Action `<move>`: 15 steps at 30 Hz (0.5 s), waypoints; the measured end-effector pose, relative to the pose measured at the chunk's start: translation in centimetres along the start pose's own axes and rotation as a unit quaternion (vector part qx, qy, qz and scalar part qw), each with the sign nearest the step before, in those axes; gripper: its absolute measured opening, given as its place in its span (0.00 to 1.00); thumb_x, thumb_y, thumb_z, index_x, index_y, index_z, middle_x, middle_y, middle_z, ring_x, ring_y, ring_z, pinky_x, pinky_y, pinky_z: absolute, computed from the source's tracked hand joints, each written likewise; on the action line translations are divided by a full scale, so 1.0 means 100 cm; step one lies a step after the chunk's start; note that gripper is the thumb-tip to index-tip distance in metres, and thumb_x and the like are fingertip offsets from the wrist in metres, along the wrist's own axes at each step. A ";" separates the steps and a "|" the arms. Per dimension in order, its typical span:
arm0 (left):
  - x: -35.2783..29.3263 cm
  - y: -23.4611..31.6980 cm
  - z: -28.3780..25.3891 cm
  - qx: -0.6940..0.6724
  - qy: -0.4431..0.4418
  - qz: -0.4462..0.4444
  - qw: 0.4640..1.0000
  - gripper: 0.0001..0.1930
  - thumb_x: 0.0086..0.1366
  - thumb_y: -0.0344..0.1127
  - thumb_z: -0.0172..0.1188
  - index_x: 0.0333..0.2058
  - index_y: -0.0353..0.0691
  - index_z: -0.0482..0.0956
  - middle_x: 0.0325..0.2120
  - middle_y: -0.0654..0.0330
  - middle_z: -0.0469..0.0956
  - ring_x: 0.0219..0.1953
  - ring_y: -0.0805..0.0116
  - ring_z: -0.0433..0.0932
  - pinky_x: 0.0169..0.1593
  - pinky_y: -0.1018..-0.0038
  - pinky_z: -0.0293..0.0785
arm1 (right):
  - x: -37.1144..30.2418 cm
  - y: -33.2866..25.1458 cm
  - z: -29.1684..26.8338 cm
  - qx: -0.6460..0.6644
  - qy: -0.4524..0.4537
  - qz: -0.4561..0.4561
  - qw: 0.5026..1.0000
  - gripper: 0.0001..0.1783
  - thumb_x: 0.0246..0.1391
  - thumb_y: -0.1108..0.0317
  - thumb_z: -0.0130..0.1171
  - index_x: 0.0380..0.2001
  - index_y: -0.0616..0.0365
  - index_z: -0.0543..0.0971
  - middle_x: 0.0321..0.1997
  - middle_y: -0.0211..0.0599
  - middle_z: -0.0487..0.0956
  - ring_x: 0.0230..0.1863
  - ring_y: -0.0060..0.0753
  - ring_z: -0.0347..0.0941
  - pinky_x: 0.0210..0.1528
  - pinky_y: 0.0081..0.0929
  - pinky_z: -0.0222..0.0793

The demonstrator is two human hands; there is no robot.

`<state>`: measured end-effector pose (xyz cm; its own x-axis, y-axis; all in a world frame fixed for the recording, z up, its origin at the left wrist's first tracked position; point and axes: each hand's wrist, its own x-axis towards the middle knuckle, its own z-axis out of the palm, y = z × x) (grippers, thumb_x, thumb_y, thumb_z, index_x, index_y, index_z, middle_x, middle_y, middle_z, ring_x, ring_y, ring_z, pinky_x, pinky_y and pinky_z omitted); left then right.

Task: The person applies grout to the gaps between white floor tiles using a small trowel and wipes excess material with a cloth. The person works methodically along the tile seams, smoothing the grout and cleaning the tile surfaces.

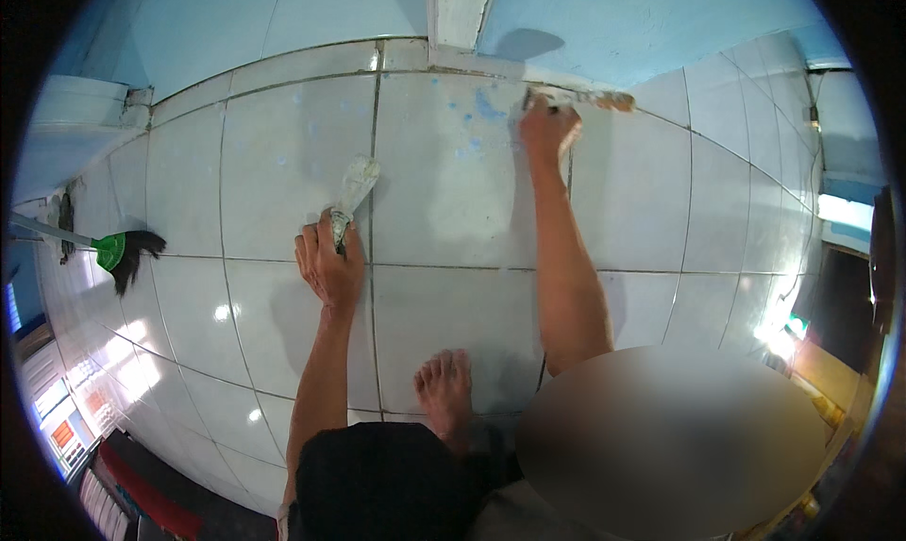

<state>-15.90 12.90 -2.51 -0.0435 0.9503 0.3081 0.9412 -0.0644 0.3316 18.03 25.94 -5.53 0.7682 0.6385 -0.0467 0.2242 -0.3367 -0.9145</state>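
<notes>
My left hand rests low over the white floor tiles, fingers wrapped round the handle of a putty knife. Its pale, smeared blade points away from me, close to a tile joint. Farther off to the right, my right arm stretches to the foot of the blue wall. There my right hand is closed, its fingers curled at the wall's lower edge; what it grips, if anything, I cannot make out. Beside it runs a chipped, brownish strip along the wall base. Blue paint spots mark the tile left of that hand.
A white post meets the floor ahead. At the left lies a broom with a green head and black bristles. My bare foot stands between my arms. A blurred patch covers the lower right. Something red shows at the lower left.
</notes>
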 end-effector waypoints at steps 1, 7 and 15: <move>0.000 0.001 -0.001 0.004 -0.005 0.003 1.000 0.20 0.63 0.38 0.64 0.51 0.36 0.80 0.35 0.55 0.74 0.38 0.53 0.72 0.44 0.59 0.70 | -0.009 -0.007 0.006 -0.075 -0.001 -0.064 0.995 0.19 0.53 0.65 0.61 0.17 0.73 0.75 0.19 0.52 0.77 0.23 0.39 0.73 0.32 0.42 0.71; -0.001 -0.007 -0.001 0.002 0.007 0.001 1.000 0.21 0.60 0.38 0.67 0.52 0.41 0.80 0.34 0.59 0.74 0.36 0.57 0.71 0.43 0.61 0.68 | -0.006 0.001 0.009 -0.044 0.026 -0.067 0.996 0.21 0.54 0.65 0.61 0.15 0.71 0.73 0.18 0.48 0.78 0.23 0.39 0.72 0.32 0.43 0.70; -0.002 -0.007 -0.001 -0.001 0.006 -0.001 1.000 0.20 0.61 0.38 0.67 0.51 0.41 0.80 0.34 0.59 0.73 0.36 0.57 0.71 0.43 0.62 0.68 | -0.022 -0.022 0.020 -0.047 -0.004 -0.016 0.999 0.17 0.52 0.66 0.61 0.20 0.74 0.78 0.21 0.56 0.79 0.23 0.45 0.75 0.32 0.46 0.70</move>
<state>-16.63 12.68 -2.74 -0.0487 0.9466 0.3186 0.9407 -0.0638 0.3333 14.65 26.66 -4.26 0.7547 0.6557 -0.0213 0.3050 -0.3794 -0.8735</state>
